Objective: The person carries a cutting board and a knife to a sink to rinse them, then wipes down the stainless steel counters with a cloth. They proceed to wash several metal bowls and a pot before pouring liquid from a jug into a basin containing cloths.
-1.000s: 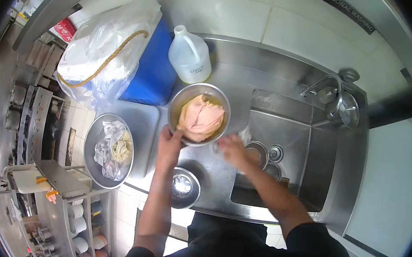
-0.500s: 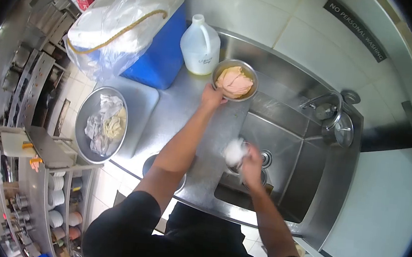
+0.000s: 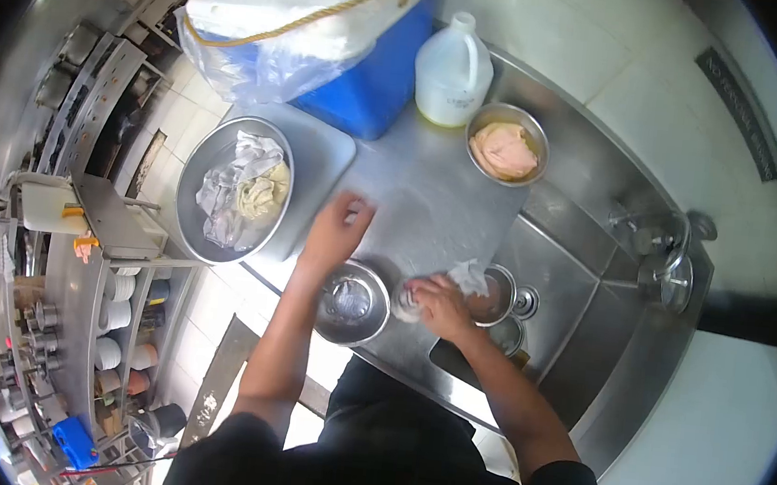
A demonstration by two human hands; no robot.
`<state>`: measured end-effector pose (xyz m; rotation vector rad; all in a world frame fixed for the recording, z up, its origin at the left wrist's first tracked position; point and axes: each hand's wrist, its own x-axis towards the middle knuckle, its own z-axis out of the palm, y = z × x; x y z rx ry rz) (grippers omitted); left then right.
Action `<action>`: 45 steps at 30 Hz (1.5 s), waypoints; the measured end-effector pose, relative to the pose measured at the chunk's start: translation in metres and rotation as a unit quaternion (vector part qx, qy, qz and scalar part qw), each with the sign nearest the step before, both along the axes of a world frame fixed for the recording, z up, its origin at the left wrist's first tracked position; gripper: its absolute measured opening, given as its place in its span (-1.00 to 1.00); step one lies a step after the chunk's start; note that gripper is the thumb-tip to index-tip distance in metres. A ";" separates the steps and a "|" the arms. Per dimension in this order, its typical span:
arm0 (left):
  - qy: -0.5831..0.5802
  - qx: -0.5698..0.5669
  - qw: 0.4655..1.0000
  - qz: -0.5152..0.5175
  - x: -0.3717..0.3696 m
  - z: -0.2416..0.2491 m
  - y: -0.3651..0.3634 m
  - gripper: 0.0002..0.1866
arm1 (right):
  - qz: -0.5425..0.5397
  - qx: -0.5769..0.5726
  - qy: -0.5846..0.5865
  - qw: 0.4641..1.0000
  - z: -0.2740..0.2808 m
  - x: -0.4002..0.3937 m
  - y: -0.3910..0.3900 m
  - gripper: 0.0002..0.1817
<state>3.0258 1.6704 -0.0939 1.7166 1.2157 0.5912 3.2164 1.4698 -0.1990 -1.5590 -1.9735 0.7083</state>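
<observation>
My left hand [image 3: 341, 226] is over the counter beside the grey tray, fingers loosely curled and apart, with nothing seen in them. Below it stands a metal bowl [image 3: 379, 321] with something clear and shiny inside. My right hand [image 3: 446, 310] is closed on a wet white cloth [image 3: 469, 276], bunched and trailing past the fingers at the sink's left edge; motion blurs it. Just right of that hand, a round metal container [image 3: 498, 295] sits in the sink, with another partly hidden below. A steel bowl [image 3: 536, 184] with a pinkish, folded cloth-like mass stands at the back.
A large steel bowl [image 3: 186, 223] of white and cream cloths rests on the grey tray [image 3: 336, 158]. Behind are a blue cooler [image 3: 366, 91] under plastic and a soap jug [image 3: 451, 76]. The sink [image 3: 560, 306] and faucet [image 3: 683, 243] lie to the right.
My left hand has let go of the bowl with the pinkish mass and drawn back toward me. My right hand has moved left with the white cloth. The view has shifted.
</observation>
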 end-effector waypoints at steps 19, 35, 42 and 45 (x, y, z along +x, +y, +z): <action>-0.354 -0.154 0.843 0.374 -0.202 -0.041 -0.012 -0.37 | -0.384 0.225 -0.001 0.896 0.108 0.123 0.331 -0.52; -0.174 -0.105 0.873 0.442 -0.240 -0.033 0.050 -0.56 | 0.036 -0.025 -0.230 0.972 0.322 -0.114 0.234 -0.64; 0.008 0.031 0.884 0.467 -0.262 -0.062 0.087 -0.51 | 0.131 -0.046 -0.404 0.904 0.253 -0.174 0.284 -0.65; 0.037 -0.001 0.888 0.458 -0.266 -0.053 0.090 -0.50 | 0.158 -0.044 -0.450 0.878 0.236 -0.184 0.306 -0.66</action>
